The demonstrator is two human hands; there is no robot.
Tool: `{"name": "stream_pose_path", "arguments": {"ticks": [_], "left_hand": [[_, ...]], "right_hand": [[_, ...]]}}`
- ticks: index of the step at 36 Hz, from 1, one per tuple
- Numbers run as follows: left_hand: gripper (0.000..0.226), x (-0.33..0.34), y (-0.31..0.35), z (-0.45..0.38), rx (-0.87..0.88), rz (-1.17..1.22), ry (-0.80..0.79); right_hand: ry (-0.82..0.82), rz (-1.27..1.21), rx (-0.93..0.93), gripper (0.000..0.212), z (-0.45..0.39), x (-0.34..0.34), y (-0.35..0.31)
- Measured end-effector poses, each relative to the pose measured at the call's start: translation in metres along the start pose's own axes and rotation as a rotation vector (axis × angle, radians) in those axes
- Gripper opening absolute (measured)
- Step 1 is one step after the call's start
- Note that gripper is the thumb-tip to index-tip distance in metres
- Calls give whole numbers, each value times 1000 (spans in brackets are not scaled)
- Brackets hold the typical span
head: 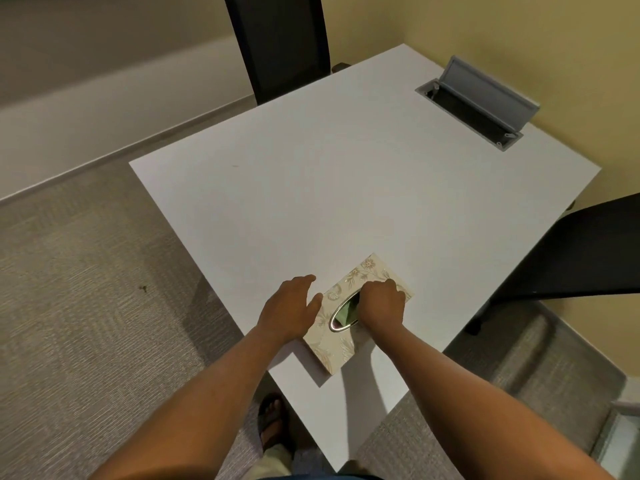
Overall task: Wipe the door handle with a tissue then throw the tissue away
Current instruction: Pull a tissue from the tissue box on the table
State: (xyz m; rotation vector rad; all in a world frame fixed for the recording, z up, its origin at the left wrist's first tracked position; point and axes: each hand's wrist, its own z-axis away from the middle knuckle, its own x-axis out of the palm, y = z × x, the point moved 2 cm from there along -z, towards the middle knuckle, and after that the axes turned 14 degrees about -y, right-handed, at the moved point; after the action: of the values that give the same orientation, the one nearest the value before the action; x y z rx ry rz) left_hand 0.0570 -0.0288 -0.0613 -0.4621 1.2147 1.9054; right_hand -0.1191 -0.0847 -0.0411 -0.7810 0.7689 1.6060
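Note:
A cream tissue box (332,351) with a floral print and an oval metal-rimmed opening (343,315) lies near the front corner of the white table (346,188). My left hand (291,308) rests flat against the box's left side, fingers apart, holding nothing. My right hand (381,301) is on top of the box with its fingers curled down into the oval opening; whether they pinch a tissue is hidden. No loose tissue shows. The door handle and any bin are out of view.
A grey cable hatch (481,105) stands open at the table's far right. One black chair (284,43) is behind the table, another (581,251) at its right. Grey carpet lies to the left, and my sandalled foot (275,424) is below the table corner.

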Motion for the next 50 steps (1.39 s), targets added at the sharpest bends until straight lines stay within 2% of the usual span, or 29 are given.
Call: {"name": "stream_pose_path", "arguments": {"ticks": [5,10,14,23,27,44,50], "left_hand": [[56,-2,2,2,9,-20,-5],[55,-3,3,3,11,-21,5],[55,-3,2,4,13,-25,0],[54,-2,3,3,28,-35,6],[53,-2,3,3,43,-31,6],[52,-6,-2,2,85,-10,19],[50,-1,12,0,201,-150,49]], "right_hand": [[-13,14,-14,22,0,-9,3],[71,74,46,23,7,-16,8],[106,9,87,30,8,-6,9],[-137,-390,225,32,-1,11,4],[-151,-380,247,39,-5,9,1],[-89,-400,266,24,-6,5,0],[-20,-485,219,20,-1,14,4]]}}
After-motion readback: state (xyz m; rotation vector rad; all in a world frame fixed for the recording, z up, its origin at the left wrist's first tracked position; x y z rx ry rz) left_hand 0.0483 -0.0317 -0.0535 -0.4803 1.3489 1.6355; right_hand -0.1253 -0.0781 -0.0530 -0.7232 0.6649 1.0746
